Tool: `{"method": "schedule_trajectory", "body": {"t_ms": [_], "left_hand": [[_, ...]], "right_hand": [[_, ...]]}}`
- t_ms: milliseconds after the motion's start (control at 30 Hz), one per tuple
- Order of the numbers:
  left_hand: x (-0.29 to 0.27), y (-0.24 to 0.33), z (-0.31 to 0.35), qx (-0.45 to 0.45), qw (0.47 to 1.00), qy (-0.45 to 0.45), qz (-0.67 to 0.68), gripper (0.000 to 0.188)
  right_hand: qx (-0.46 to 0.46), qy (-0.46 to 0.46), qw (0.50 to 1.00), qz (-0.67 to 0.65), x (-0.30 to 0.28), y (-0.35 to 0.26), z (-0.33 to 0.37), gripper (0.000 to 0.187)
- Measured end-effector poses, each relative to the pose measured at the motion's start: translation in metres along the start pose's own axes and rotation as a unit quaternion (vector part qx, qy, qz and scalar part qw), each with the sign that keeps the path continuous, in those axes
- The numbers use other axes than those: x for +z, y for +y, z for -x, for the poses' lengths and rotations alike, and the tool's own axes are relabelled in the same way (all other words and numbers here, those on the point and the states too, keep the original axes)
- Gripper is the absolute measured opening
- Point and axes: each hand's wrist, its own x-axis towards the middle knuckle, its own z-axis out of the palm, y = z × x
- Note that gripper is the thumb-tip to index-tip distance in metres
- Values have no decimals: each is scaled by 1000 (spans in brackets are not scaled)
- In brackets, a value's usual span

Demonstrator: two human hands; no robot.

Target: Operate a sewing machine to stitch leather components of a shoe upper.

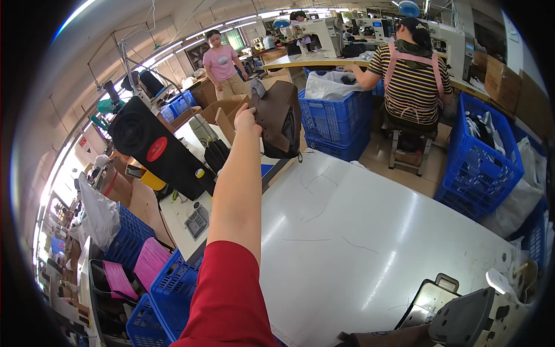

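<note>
My left arm, in a red sleeve, stretches far forward over the left edge of the white table (347, 243). At its end my left hand (247, 121) is closed on a dark brown leather bag (278, 118). The bag hangs tilted in the air beyond the table's far left corner, with a grey piece (258, 88) sticking up at its top. My right hand is out of view. At the lower right stands a sewing machine (462, 315), and a strip of brown material (387, 338) lies beside it at the picture's lower edge.
A black sewing machine part with a red label (153, 147) stands left of my arm. Blue crates (338, 118) stand beyond the table; another blue crate (483, 159) is at right. A seated person in stripes (413, 75) works ahead; a person in pink (222, 63) stands farther left.
</note>
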Motion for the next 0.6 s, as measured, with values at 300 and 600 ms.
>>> {"method": "schedule_trajectory", "body": {"t_ms": [300,600], "left_hand": [[-23,-18,-9,-20,999,-40,-1,43],[-22,-13,0,-12,1000,-9,-10,42]], "right_hand": [[5,-1,1000,-26,1,0,0,47],[-10,-6,999,-38,-1,2,-1,48]]}}
